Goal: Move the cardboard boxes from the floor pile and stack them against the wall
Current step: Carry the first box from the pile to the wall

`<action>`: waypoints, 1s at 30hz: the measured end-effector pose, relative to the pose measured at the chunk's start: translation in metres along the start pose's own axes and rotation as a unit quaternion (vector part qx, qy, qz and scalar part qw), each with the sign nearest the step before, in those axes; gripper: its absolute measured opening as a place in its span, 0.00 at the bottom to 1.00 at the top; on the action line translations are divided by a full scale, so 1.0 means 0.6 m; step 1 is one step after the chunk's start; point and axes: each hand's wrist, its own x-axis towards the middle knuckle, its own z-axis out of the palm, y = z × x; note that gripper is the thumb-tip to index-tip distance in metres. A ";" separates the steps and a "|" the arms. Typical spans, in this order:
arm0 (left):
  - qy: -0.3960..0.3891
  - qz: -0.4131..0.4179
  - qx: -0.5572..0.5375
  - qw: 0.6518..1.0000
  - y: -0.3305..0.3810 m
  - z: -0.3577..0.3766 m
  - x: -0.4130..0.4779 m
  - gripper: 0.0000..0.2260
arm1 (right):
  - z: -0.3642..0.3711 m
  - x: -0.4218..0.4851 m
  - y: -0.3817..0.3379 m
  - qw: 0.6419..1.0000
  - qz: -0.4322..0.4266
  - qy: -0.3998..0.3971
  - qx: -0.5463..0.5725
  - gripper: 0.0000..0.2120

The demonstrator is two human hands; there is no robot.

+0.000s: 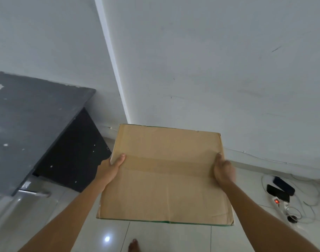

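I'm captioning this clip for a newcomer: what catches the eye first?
A flat cardboard box fills the centre, held off the floor by the left hand and right hand at its side edges. A white wall rises behind; a lit power strip lies on the floor, lower right.

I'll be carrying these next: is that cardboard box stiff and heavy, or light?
Probably light: the left hand and right hand hold the cardboard box only by its side edges. Its top looks flat though creased, so fairly stiff.
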 end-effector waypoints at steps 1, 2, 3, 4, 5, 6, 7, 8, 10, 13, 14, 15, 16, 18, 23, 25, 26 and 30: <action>-0.001 -0.005 0.007 1.000 -0.005 0.012 0.023 0.30 | 0.017 0.018 0.005 1.000 0.006 0.000 -0.003 0.34; -0.002 -0.007 0.013 1.000 -0.012 0.026 0.048 0.31 | 0.035 0.037 0.010 1.000 0.010 -0.001 -0.003 0.33; -0.001 -0.009 0.013 1.000 -0.023 0.042 0.075 0.32 | 0.055 0.058 0.017 1.000 0.010 -0.002 -0.003 0.33; 0.003 -0.010 0.009 1.000 -0.035 0.060 0.103 0.32 | 0.080 0.082 0.024 1.000 0.008 -0.004 -0.005 0.33; 0.010 -0.007 0.005 1.000 -0.049 0.079 0.133 0.31 | 0.107 0.108 0.034 1.000 0.005 -0.006 -0.006 0.33; 0.017 -0.005 0.005 1.000 -0.066 0.099 0.163 0.30 | 0.136 0.134 0.047 1.000 0.005 -0.010 -0.007 0.33; 0.023 -0.001 0.006 1.000 -0.085 0.121 0.194 0.28 | 0.167 0.159 0.061 1.000 0.004 -0.013 -0.008 0.33; 0.027 0.003 0.007 1.000 -0.105 0.142 0.225 0.27 | 0.199 0.182 0.077 1.000 0.001 -0.016 -0.007 0.33; 0.033 0.016 0.004 0.999 -0.150 0.187 0.291 0.23 | 0.268 0.227 0.115 1.000 -0.013 -0.017 -0.003 0.31; 0.039 0.037 0.006 0.999 -0.216 0.257 0.393 0.20 | 0.377 0.292 0.174 0.999 -0.037 -0.004 -0.009 0.26; 0.040 0.042 0.010 0.998 -0.240 0.279 0.427 0.19 | 0.413 0.313 0.193 0.999 -0.046 0.002 -0.014 0.25; 0.039 0.045 0.011 0.998 -0.266 0.300 0.463 0.19 | 0.449 0.332 0.212 0.998 -0.055 0.007 -0.020 0.25; 0.039 0.047 0.003 0.998 -0.292 0.321 0.497 0.20 | 0.483 0.351 0.229 0.997 -0.065 0.011 -0.028 0.25; 0.033 0.045 -0.013 0.998 -0.340 0.356 0.563 0.19 | 0.543 0.381 0.259 0.997 -0.072 0.013 -0.031 0.26; 0.059 0.060 -0.021 0.996 -0.419 0.418 0.681 0.17 | 0.660 0.443 0.303 0.995 -0.096 0.022 -0.025 0.30; 0.069 0.068 -0.007 0.995 -0.438 0.433 0.712 0.18 | 0.692 0.460 0.309 0.992 -0.117 0.029 -0.027 0.31; 0.075 0.071 -0.004 0.995 -0.444 0.437 0.726 0.19 | 0.704 0.470 0.308 0.991 -0.129 0.032 -0.028 0.32; 0.093 0.092 0.011 0.991 -0.446 0.442 0.774 0.20 | 0.727 0.504 0.292 0.989 -0.139 0.035 -0.044 0.29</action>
